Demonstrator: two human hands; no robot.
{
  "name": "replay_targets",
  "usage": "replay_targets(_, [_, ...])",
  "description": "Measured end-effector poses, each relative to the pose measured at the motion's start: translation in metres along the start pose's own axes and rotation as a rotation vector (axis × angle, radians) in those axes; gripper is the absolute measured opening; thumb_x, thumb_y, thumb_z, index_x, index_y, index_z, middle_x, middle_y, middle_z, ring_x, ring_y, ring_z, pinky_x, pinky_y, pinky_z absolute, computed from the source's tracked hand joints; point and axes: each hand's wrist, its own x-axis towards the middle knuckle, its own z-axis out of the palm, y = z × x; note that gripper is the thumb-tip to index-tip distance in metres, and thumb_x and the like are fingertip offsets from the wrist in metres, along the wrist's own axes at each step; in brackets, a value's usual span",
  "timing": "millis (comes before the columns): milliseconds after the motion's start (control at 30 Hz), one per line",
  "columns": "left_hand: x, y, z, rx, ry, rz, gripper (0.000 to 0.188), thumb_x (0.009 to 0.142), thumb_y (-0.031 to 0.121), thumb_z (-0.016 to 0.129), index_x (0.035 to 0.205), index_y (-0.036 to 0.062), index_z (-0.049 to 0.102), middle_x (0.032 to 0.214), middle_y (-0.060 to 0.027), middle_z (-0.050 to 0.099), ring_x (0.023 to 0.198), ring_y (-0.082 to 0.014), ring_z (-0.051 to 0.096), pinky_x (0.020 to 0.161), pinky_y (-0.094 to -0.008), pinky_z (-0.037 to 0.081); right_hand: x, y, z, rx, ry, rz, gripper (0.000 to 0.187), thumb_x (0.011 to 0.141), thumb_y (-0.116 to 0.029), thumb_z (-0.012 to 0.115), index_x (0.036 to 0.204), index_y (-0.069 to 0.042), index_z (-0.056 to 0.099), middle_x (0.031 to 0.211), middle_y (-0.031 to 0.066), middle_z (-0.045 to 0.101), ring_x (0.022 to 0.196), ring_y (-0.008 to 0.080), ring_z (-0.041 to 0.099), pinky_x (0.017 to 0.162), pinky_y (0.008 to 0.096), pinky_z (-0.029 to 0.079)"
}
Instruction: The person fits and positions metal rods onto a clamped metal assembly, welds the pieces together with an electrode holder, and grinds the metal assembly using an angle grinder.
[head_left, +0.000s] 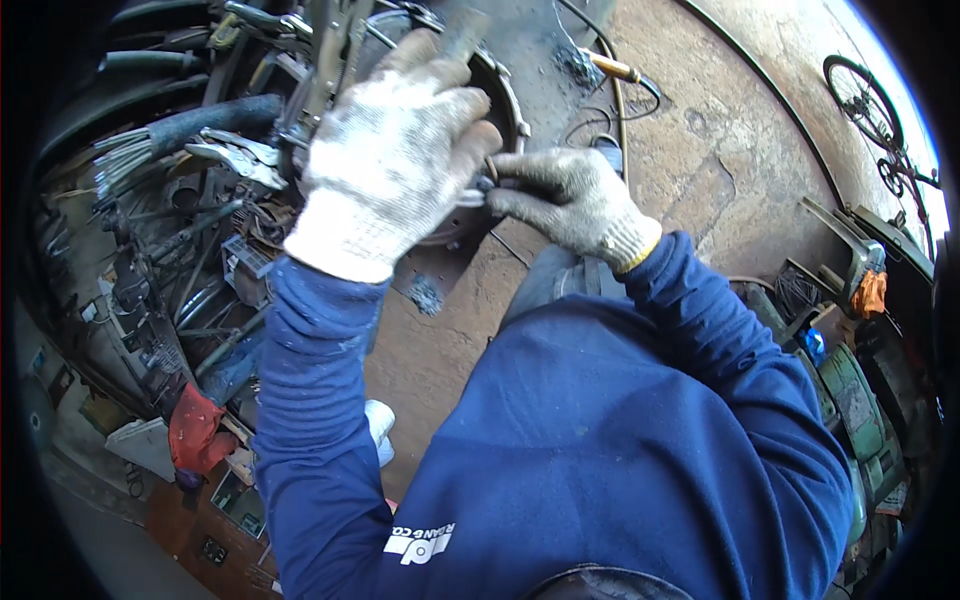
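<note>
Both my hands wear whitish, soiled knit gloves and work close together over a round metal ring (516, 105) with a dark inside. My left hand (395, 150) is uppermost, its fingers curled over the ring's left side. A blurred, flat greyish piece (464, 36) juts out beyond its fingers; its kind is unclear. Just to the right, my right hand (575, 195) pinches a small metal piece (471, 197) between thumb and fingers at the ring's near edge. The fingertips of the two hands almost meet, and part of the ring is hidden beneath them.
Metal scrap, pipes and a bundle of rods (125, 160) crowd the left. Locking pliers (238, 158) lie among them. Beyond my right hand are a wooden-handled tool (612, 66) and cables. A bicycle (870, 110) stands far right, near green metal equipment (855, 400).
</note>
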Motion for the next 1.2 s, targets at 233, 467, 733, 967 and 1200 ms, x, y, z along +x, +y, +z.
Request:
replay_targets(233, [0.026,-0.006,-0.019,0.020,-0.077,-0.005,0.032,0.078,0.016,0.080,0.107,0.0060,0.072,0.116,-0.0103,0.070,0.126,-0.0348,0.059,0.097,-0.0469,0.052,0.024,-0.023,-0.021,-0.286,-0.071,-0.108,0.033,0.092,-0.037,0.072,0.113,-0.013,0.076,0.094,0.0131,0.075,0.084,0.0309,0.073,0.075,0.0398,0.058])
replay_targets(467, [0.073,-0.013,-0.017,-0.065,-0.137,-0.073,0.028,0.077,0.013,0.078,0.102,0.0045,0.069,0.114,-0.0116,0.067,0.126,-0.0380,0.057,0.093,-0.0479,0.054,0.054,-0.024,-0.064,-0.386,-0.235,-0.027,0.033,0.096,-0.041,0.064,0.122,-0.022,0.073,0.094,0.0099,0.074,0.085,0.0308,0.071,0.073,0.0424,0.057])
replay_targets(733, [0.093,-0.023,-0.018,-0.212,-0.109,-0.169,0.045,0.080,-0.004,0.064,0.124,0.0060,0.063,0.127,-0.0150,0.066,0.119,-0.0402,0.063,0.088,-0.0459,0.058,0.074,-0.020,-0.086,-0.391,-0.354,-0.029,0.034,0.095,-0.039,0.066,0.121,-0.018,0.073,0.092,0.0125,0.074,0.082,0.0314,0.072,0.071,0.0414,0.057])
replay_targets(967, [0.067,-0.033,-0.013,-0.233,-0.128,-0.162,0.070,0.078,-0.014,0.052,0.144,0.0104,0.050,0.136,-0.0220,0.060,0.121,-0.0404,0.062,0.101,-0.0431,0.054,0.058,-0.014,-0.070,-0.342,-0.186,-0.150,0.032,0.092,-0.030,0.073,0.117,-0.012,0.075,0.094,0.0146,0.074,0.083,0.0319,0.072,0.073,0.0392,0.058])
replay_targets(1200, [0.027,-0.013,0.001,-0.336,-0.056,0.012,0.069,0.090,-0.014,0.053,0.152,0.0128,0.039,0.129,-0.0216,0.064,0.112,-0.0392,0.068,0.091,-0.0403,0.059,0.004,0.014,-0.040,0.092,-0.135,0.020,0.030,0.093,-0.026,0.074,0.122,-0.016,0.074,0.102,0.0090,0.077,0.090,0.0209,0.074,0.081,0.0357,0.059])
